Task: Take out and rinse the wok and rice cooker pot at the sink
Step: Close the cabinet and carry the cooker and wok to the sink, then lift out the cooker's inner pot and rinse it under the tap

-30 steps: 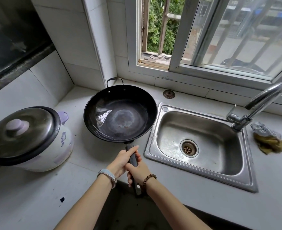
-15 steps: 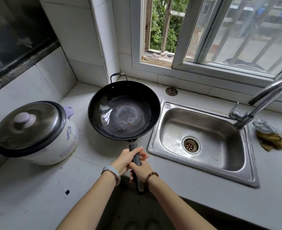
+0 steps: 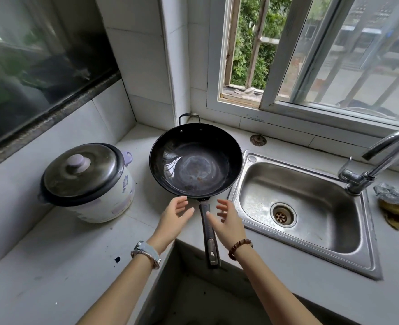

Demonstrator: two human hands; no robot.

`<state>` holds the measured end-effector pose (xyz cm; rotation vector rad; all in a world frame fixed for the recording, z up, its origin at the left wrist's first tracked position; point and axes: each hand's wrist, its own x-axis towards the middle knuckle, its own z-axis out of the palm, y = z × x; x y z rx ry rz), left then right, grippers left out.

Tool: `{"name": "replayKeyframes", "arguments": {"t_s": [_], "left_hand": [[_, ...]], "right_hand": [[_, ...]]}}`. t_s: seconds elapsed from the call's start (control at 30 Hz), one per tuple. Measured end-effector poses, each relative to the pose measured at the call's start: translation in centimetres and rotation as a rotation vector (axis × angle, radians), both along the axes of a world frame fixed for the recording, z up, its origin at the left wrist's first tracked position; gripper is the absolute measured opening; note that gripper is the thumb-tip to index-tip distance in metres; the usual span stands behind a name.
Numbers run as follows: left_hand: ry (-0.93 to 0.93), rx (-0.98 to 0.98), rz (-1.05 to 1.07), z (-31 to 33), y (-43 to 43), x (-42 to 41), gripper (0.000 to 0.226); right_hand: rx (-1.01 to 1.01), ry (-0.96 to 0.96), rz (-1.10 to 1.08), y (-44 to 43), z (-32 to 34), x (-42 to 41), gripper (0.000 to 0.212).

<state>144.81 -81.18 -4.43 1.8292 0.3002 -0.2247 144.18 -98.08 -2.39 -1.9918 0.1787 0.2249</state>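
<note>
Two hands, head view only. Left hand (image 3: 175,214) & right hand (image 3: 229,219) hover mid-frame, one each side of the wok handle (image 3: 208,233). Fingers (image 3: 182,201) are spread & loose, gripping nothing. Right fingertips are just beside the handle; can't tell if touching.

Wok (image 3: 195,163) sits centre frame on the counter (image 3: 53,266), bowl up, right by the sink's left rim. Its handle pokes out past the counter edge toward the person, prob. so it's easy to grab.

Sink (image 3: 322,207) is lower right, tap (image 3: 376,160) at the right edge, no water seen running.

Rice cooker (image 3: 88,184) is left of frame w/ lid (image 3: 81,170) on, so the pot inside is hidden & not out yet.

Judgement: wok is staged beside the sink, rinse not begun.
</note>
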Motion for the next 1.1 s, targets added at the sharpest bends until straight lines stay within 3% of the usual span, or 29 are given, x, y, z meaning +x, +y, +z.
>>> {"name": "replayKeyframes", "arguments": {"t_s": [0.2,0.4,0.7,1.1], "left_hand": [[-0.339,0.282,0.152,5.7,3.9,-3.5,0.034],[-0.455,0.433,0.301,8.9,6.6,-7.4,0.035],[-0.538,0.549,0.479,9.9,10.3,-11.9,0.034],[-0.466,0.669,0.607,10.6,20.1,-12.4,0.031]], "right_hand": [[-0.103,-0.432,0.098,-0.2,4.5,0.3,0.048],[-0.121,-0.619,0.172,-0.1,7.8,0.4,0.051],[-0.109,-0.697,0.328,3.3,10.3,0.7,0.048],[-0.132,-0.665,0.560,18.2,9.8,5.2,0.041]]}}
